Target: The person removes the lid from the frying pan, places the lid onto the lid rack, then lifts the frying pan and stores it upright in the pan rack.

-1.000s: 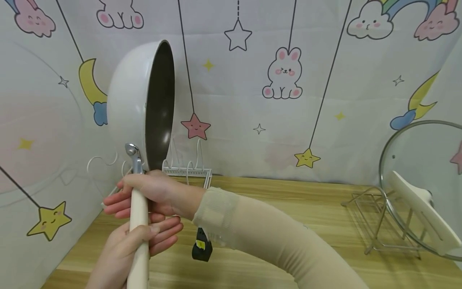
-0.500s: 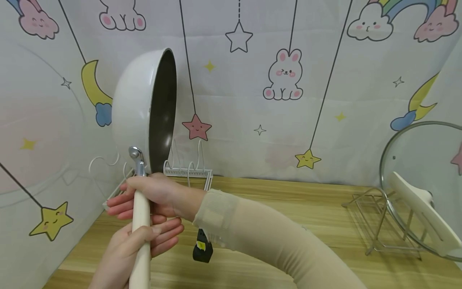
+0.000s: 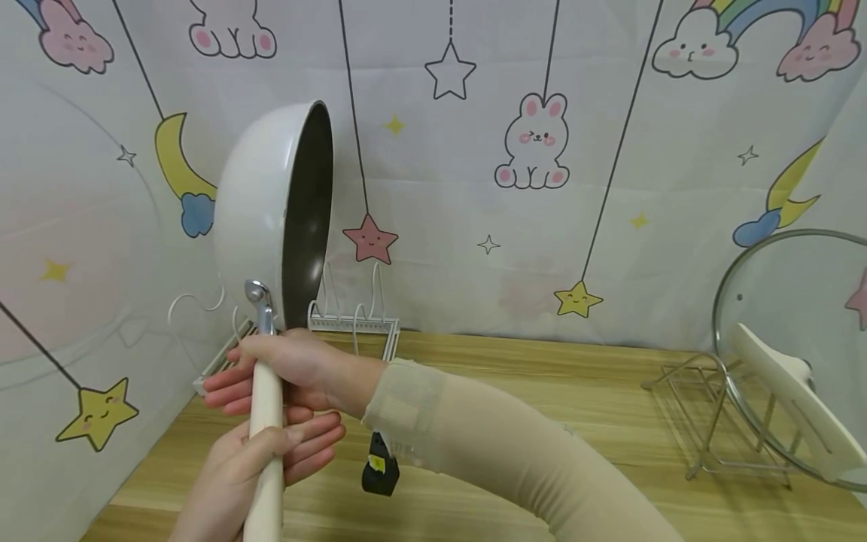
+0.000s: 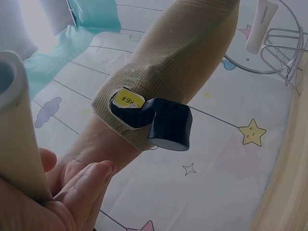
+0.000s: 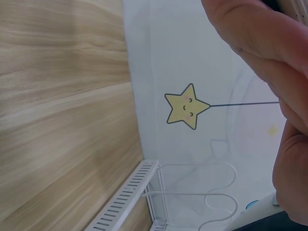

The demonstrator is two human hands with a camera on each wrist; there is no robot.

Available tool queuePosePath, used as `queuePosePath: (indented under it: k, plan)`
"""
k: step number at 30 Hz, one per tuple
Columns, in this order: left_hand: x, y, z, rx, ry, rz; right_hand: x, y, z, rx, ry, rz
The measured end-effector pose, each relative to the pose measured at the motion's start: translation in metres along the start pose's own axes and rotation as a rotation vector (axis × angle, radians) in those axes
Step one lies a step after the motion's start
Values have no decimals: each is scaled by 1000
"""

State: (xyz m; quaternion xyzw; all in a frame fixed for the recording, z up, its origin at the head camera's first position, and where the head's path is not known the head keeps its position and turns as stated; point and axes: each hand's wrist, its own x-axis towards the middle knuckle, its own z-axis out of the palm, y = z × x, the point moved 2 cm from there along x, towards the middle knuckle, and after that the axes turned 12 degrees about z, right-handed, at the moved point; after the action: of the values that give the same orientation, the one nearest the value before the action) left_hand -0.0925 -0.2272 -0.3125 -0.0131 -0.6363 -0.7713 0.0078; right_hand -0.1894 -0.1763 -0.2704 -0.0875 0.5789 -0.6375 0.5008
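A deep frying pan [image 3: 254, 196], white outside and dark inside, stands on edge in the air at the left of the head view, its opening facing right. Its cream handle [image 3: 266, 410] points down toward me. My right hand [image 3: 291, 365] holds the handle near the metal joint, thumb across the front and fingers behind. Lower down, my left hand [image 3: 233, 470] also holds it, thumb wrapped over the front and fingers reaching out behind. In the left wrist view the hollow end of the handle [image 4: 19, 130] shows beside the left hand.
Behind the pan, a white rack [image 3: 355, 324] with wire loops stands on the wooden table [image 3: 528, 421]. At right, a metal wire rack [image 3: 704, 452] bears a glass lid [image 3: 721, 301] with a cream handle [image 3: 799, 403]. A black camera [image 4: 171, 125] sits on the right wrist.
The pan has come down slightly and a little to the right in the head view, with both hands keeping their hold. The racks and lid stay in place.
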Motion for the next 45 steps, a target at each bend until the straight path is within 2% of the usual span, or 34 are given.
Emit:
queuePosePath:
  k: [9, 14, 19, 27, 32, 39, 45]
  plan:
    - [2, -5, -1, -25, -8, -1, 3, 4, -2, 16, -11, 4]
    - [2, -6, -1, -20, 10, -13, 3, 6, -3, 35, -13, 14]
    - [2, -8, -3, -27, -17, -22, 4, 8, -3, 52, -3, 19]
    - [4, -16, -8, -66, -64, 24, 8, 10, -4, 41, 6, 18]
    - [5, -18, -11, -100, -90, 17, 10, 12, -5, 43, 7, 22]
    - [5, -19, -10, -92, -85, -9, 10, 14, -7, 43, 5, 22]
    - [5, -20, -10, -90, -85, -1, 12, 16, -7, 52, 18, 25]
